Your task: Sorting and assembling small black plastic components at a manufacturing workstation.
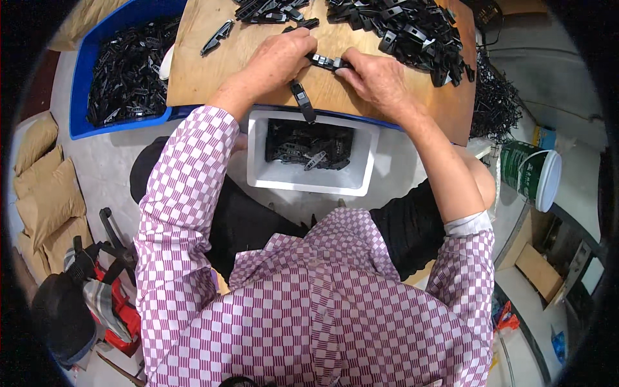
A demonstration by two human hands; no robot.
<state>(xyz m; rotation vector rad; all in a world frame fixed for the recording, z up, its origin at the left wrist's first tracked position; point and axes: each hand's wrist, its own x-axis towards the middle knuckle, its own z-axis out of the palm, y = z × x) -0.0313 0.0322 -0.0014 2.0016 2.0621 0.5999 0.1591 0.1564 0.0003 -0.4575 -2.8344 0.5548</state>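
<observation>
Both my hands meet over the wooden table [213, 77], gripping a narrow black plastic part [324, 62] between them. The fingers of my left hand [280, 58] close on its left end, while the thumb and fingers of my right hand [380, 80] pinch its right end. Just below my left hand a second black plastic piece [302, 100] juts past the table's near edge; whether my hand also touches it I cannot tell. Beyond my right hand lies a large heap of black parts [412, 39]. A smaller pile [267, 9] sits beyond my left hand.
A single part [217, 37] rests at the table's left. Below the edge stands a white foam box [258, 164] holding black parts. A blue bin [78, 109] full of parts is on the left. Right of the table are a tangled black heap [496, 97] and a green bucket [519, 169].
</observation>
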